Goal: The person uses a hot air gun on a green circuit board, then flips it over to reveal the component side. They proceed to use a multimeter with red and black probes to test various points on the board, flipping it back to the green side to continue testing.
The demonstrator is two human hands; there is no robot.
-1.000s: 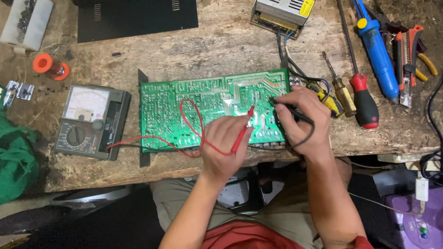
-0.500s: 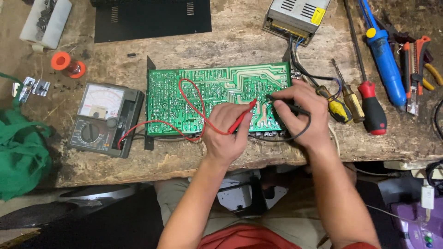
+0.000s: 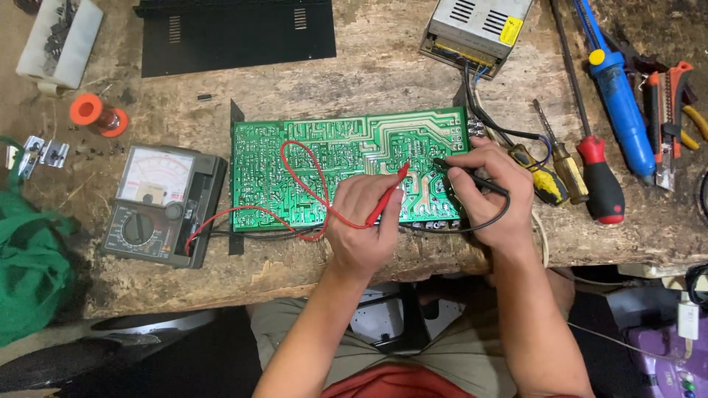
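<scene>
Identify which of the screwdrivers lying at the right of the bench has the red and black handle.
It is the red-handled screwdriver, the rightmost one, beside the blue tool. The two screwdrivers nearer the right hand have yellow and black handles.

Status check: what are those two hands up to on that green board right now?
Left hand grips red probe, right hand black probe. Both tips on green circuit board. Red lead loops across board; nothing blocking.

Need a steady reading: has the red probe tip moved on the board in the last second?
No. The red probe tip sits at the same spot right of centre on the green circuit board; only the camera shifted.
</scene>
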